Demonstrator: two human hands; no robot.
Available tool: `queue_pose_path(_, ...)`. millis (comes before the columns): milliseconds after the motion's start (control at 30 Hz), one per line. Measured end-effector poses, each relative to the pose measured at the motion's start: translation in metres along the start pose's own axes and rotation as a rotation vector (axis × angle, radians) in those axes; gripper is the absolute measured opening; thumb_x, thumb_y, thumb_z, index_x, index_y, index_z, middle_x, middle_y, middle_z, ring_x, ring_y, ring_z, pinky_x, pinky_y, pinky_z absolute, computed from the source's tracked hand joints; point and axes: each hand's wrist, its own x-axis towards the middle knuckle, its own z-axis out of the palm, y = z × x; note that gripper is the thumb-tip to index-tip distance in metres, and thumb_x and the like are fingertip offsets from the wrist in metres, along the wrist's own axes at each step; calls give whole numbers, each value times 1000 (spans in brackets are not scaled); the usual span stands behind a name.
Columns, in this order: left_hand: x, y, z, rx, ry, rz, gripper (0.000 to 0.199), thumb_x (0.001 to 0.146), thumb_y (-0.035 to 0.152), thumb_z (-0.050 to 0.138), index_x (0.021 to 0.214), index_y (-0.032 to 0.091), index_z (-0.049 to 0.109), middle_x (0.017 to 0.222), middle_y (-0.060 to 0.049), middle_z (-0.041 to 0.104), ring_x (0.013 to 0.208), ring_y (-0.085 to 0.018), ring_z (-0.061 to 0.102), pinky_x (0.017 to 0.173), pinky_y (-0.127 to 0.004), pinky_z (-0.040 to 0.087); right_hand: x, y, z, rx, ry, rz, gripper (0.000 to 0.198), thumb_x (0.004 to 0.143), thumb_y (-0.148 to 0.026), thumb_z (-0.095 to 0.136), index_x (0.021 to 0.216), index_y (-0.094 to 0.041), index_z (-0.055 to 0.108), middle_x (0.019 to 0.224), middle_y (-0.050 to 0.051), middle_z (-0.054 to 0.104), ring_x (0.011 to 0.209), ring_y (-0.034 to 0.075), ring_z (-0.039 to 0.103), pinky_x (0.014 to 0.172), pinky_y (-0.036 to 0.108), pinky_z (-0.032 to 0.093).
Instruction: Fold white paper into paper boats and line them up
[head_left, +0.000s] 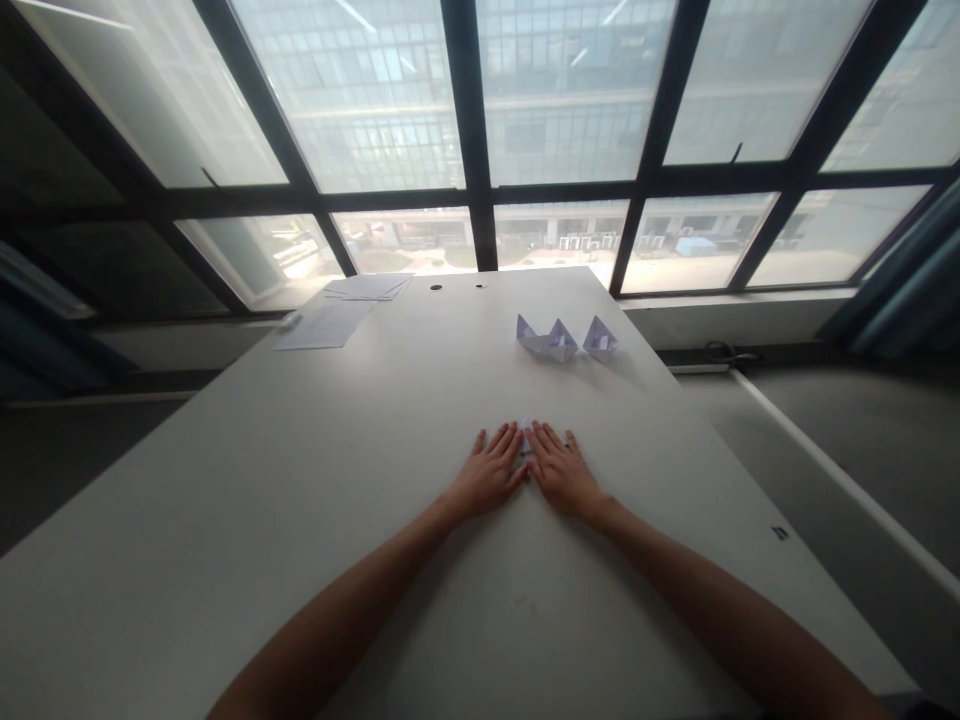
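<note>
Both my hands lie flat, side by side, on a small piece of folded white paper [526, 437] in the middle of the table. My left hand [491, 470] presses on its left part with the fingers stretched out. On its right part rests my right hand [561, 470], fingers also extended, the thumbs close together. Most of the paper is hidden under the hands, so its folded shape cannot be made out. Beyond them stand folded paper boats [559, 343], with another paper boat [600, 340] just to the right.
The white table [360, 450] reaches toward large windows [562, 100]. Sheets of paper [330, 325] lie at its far left. Two dark round spots, one a cable hole [436, 287], sit near the far edge. A small dark mark [780, 533] shows near the right edge.
</note>
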Motion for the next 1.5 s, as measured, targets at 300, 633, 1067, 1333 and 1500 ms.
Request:
queue_pose_path(300, 2, 3, 0, -57, 59, -46, 56, 101, 42, 37, 149, 13, 36, 155, -18, 36, 145, -30, 30, 116, -53, 23, 0, -3, 3, 63, 114, 147, 57, 96, -32, 40, 147, -5, 39, 154, 23, 33, 146, 32, 26, 117, 57, 12)
queue_pose_path(633, 4, 9, -20, 16, 116, -95, 47, 90, 50, 59, 124, 17, 58, 116, -14, 58, 107, -28, 53, 90, -39, 45, 4, 1, 3, 157, 192, 139, 49, 93, -29, 52, 138, -10, 49, 139, 19, 53, 133, 30, 43, 115, 51, 23)
queue_pose_path(1067, 6, 5, -23, -94, 152, -98, 30, 101, 36, 40, 113, 22, 64, 96, -8, 61, 91, -22, 58, 79, -31, 48, 8, 12, -6, 490, 413, 71, 31, 86, -22, 64, 116, -20, 65, 110, 9, 69, 102, 24, 63, 91, 38, 50)
queue_pose_path(1333, 10, 2, -8, -603, 273, -215, 49, 94, 20, 46, 143, 22, 47, 86, -1, 71, 76, -15, 65, 80, -28, 52, 11, 11, -3, 635, 509, 44, 32, 91, -22, 54, 121, -20, 64, 113, 11, 70, 98, 22, 66, 87, 38, 54)
queue_pose_path(1500, 15, -5, -10, -902, 309, -304, 35, 87, 19, 47, 108, 18, 74, 103, -4, 75, 96, -19, 68, 91, -33, 52, 8, 6, -7, 413, 292, -98, 40, 96, -18, 44, 133, -23, 59, 140, 9, 57, 129, 22, 50, 109, 42, 41)
